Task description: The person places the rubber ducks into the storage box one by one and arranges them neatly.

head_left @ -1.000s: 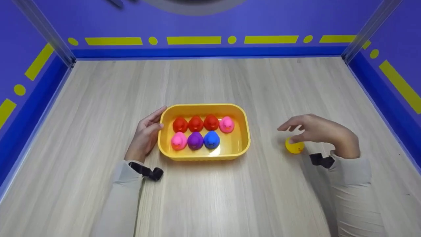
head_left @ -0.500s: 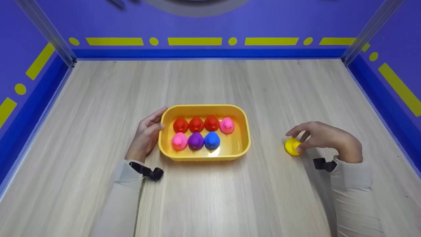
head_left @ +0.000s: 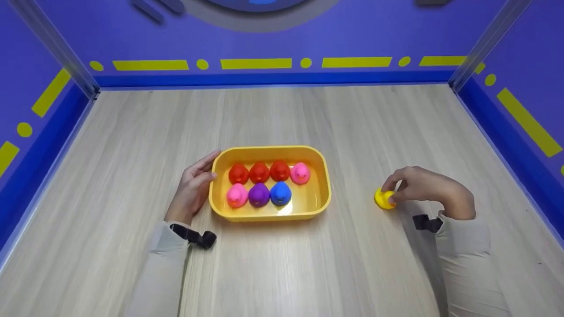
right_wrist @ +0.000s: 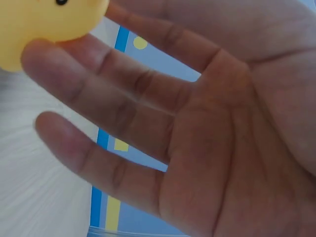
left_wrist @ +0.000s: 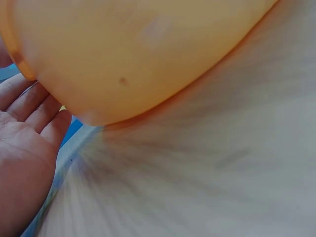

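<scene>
In the head view, a yellow plastic tub stands on the table, holding two rows of small rubber ducks. Three ducks are red, one at the back right is pink; in front sit a pink, a purple and a blue duck. My left hand holds the tub's left end, thumb at the rim, fingers along the outer wall. To the tub's right, my right hand pinches a yellow duck between thumb and forefinger. The other right fingers stretch out loosely.
The light wooden table is enclosed at the back and sides by blue-purple walls with yellow dashes. Bare tabletop lies between the tub and the yellow duck. A black wrist camera sits below the right hand.
My right thumb and forefinger have closed on the yellow duck, which has turned and shifted slightly left. My left hand stays at the tub. The whole head view has tilted a little.
</scene>
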Demonstrator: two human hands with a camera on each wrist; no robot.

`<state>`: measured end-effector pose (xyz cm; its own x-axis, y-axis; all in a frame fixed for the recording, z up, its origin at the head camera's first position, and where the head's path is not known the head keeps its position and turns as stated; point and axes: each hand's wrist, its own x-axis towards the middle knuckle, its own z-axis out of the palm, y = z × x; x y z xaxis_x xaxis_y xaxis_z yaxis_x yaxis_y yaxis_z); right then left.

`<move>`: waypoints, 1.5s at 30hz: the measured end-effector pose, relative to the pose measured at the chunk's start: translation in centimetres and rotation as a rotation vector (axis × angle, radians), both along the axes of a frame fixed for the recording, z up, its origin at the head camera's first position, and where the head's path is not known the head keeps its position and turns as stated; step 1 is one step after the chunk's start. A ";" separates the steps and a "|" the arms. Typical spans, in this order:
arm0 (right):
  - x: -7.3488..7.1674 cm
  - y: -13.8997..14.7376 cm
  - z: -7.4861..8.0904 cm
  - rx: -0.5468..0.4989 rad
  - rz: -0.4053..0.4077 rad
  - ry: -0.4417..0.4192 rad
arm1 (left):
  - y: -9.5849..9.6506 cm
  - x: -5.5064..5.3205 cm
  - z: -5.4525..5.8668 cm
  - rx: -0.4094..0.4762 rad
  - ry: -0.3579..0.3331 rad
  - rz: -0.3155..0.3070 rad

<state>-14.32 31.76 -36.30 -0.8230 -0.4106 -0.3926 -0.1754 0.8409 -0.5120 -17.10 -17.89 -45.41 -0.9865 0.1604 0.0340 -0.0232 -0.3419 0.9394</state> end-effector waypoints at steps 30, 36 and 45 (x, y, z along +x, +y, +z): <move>-0.8 -4.2 1.7 -0.114 0.110 0.223 | 0.0 0.2 -0.1 0.009 -0.007 -0.002; -1.2 -5.5 2.5 -0.097 0.143 0.256 | -0.1 0.1 0.0 0.008 -0.007 -0.004; -1.9 -7.4 3.4 -0.104 0.202 0.272 | -0.1 0.1 0.1 0.011 0.005 -0.004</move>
